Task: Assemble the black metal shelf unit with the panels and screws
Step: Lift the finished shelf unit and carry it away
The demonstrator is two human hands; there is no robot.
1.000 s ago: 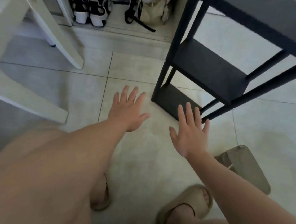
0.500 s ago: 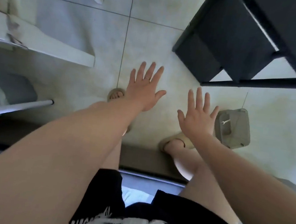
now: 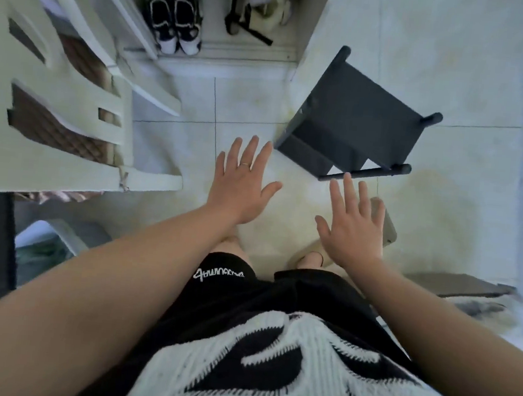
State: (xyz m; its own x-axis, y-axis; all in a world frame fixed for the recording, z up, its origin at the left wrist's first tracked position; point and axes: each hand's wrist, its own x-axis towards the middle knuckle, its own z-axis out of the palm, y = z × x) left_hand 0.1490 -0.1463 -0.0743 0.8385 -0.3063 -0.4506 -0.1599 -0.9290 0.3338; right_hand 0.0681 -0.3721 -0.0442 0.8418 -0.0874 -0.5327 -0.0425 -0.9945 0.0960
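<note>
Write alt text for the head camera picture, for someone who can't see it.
Looking down, a person holds both hands open, fingers spread, touching nothing: left hand and right hand over a pale tiled floor. The black shelf stands just ahead of the right hand. A white chair is at left; sneakers lie farther ahead.

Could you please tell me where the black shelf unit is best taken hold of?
Probably by its round corner posts, from above on the near side: the black shelf unit stands upright, and the post tops jut out at its corners, so fingers can wrap them. The left hand and right hand are both free.
</note>
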